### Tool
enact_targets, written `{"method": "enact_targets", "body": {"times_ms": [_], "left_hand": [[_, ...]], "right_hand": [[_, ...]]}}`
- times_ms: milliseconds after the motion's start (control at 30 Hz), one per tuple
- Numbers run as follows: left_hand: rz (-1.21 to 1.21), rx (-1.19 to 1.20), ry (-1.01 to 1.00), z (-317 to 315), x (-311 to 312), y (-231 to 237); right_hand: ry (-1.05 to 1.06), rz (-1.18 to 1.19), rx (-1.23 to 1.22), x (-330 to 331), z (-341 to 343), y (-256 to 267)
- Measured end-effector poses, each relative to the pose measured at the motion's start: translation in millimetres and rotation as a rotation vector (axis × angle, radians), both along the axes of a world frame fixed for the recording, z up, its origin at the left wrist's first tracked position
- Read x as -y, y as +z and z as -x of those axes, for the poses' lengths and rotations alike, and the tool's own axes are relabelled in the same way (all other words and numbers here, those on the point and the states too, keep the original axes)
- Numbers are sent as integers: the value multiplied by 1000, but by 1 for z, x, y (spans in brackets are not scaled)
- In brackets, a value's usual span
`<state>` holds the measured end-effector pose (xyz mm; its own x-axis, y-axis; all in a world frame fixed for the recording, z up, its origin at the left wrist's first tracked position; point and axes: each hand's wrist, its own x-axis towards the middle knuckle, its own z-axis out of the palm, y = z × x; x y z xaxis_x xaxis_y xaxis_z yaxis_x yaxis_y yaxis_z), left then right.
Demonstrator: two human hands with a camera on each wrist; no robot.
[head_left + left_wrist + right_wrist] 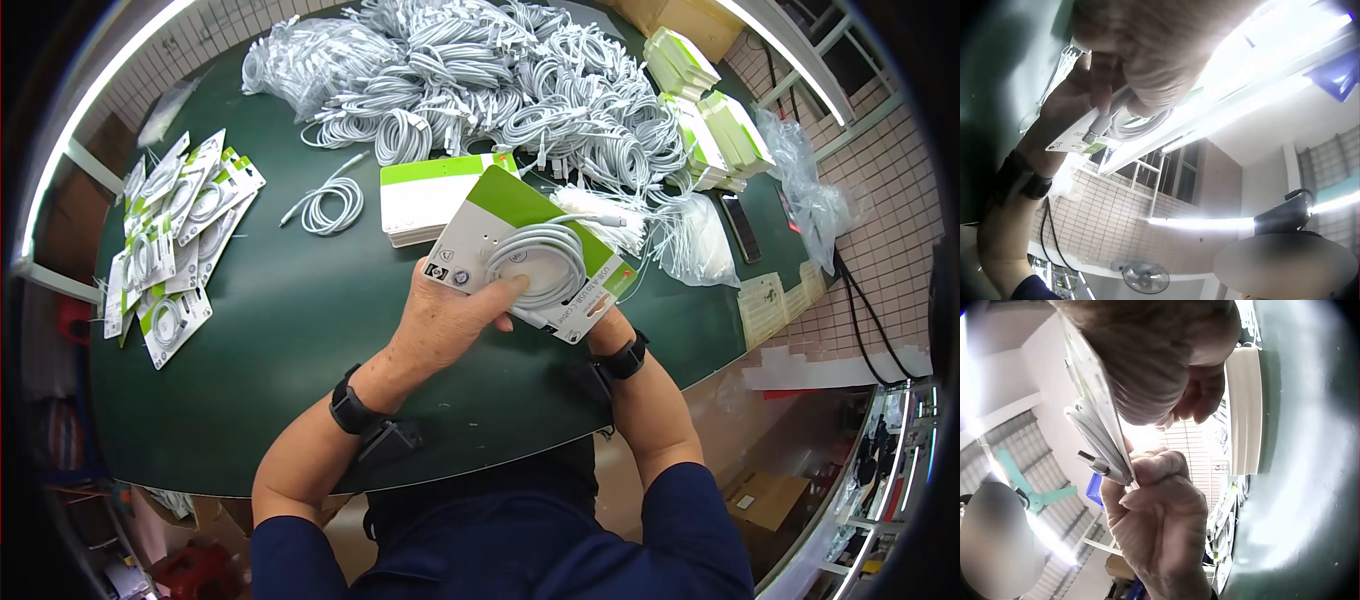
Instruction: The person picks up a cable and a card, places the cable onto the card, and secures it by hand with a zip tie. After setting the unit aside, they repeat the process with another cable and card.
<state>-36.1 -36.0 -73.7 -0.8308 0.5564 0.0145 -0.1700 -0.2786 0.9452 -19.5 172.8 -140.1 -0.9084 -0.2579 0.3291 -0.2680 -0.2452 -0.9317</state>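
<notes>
The left hand [445, 318] grips a white and green card [592, 262] by its lower left side, the thumb lying over a coiled white cable [572, 250] on its front. At the card's lower right corner is the right hand [612, 335], mostly hidden behind the card. The right wrist view shows the card [1094, 375] edge-on, a USB plug [1093, 464] sticking out, the left hand [1166, 519] pinching its edge and the right hand [1154, 356] behind it with bent fingers. Whether the right hand grips the card cannot be told.
A stack of cards [430, 212] lies behind the held card, a loose cable [338, 205] to its left. Cable bundles [470, 70] heap at the back, carded cables [165, 315] at left. White ties [605, 215], card stacks [735, 135] and a phone [740, 228] are at right.
</notes>
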Motion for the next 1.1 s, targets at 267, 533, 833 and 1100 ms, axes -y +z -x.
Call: {"method": "enact_targets", "body": {"times_ms": [267,533,833,1100], "left_hand": [[86,-77,-146,8,6,4],[81,-29,-145,8,4,-3],[47,36,-35,4,2,-14],[89,-16,81,-3,2,-25]], "right_hand": [[-7,48,109,6,0,3],[0,97,161,8,-5,7],[23,174,166,2,15,3],[-331,-415,-379,16,20,-6]]}}
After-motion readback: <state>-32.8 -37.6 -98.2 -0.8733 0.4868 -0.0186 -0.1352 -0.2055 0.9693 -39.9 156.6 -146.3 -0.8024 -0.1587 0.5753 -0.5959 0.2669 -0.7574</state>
